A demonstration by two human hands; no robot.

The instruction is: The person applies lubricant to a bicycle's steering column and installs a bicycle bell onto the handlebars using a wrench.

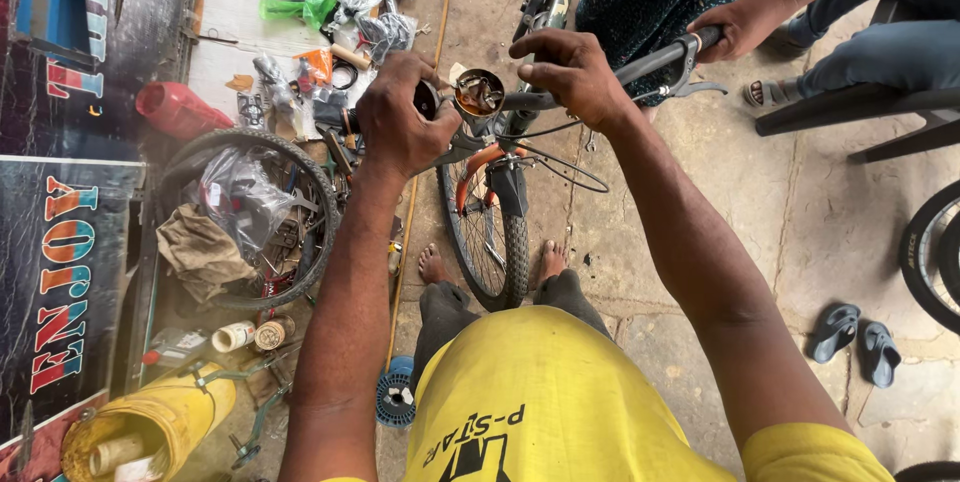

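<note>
I stand astride a small bicycle, its front wheel (490, 242) between my bare feet. My left hand (400, 122) grips the left handlebar end next to a round open bell base (479, 92) with metal parts inside. My right hand (570, 72) rests on the handlebar (650, 62) just right of the bell, fingers curled over the bar. Another person's hand (745, 22) holds the right grip beside the brake lever (690, 82).
A tyre (250, 217) full of rags, plastic bags and tools lies on the left. Small tins (250, 334), a yellow container (150, 427), a red bottle (180, 107) and a blue spool (397, 397) sit nearby. Blue sandals (855, 337) and another wheel (930, 252) are on the right.
</note>
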